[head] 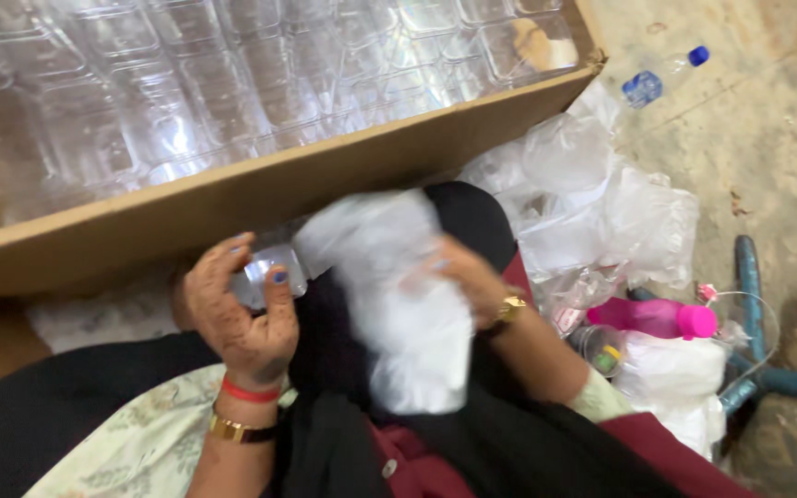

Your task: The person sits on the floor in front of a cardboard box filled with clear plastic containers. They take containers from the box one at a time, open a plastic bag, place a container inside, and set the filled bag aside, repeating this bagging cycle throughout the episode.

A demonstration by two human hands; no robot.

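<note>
at the far left and across the top, a big brown cardboard box [260, 189] lies open, packed with rows of clear empty plastic bottles [186, 101]. just below its front wall, the left hand [243, 318], patterned with henna and with blue-painted nails, is curled shut around a small clear plastic bottle [265, 272]; a red thread band [251, 392] and a gold bracelet [237, 430] sit on that wrist. touching the bottle on its right, a crumpled white plastic bag [398, 295] hangs over the black-clothed lap. the right hand [468, 277], with a gold watch [510, 308] at the wrist, presses into the bag with bent fingers; motion blur hides how tightly it grips. further right, a heap of clear plastic bags [601, 203] lies on the concrete floor [767, 138], with a pink plastic bottle [661, 318] beside it, and a clear bottle with a blue cap [661, 78] well apart near the box corner.
</note>
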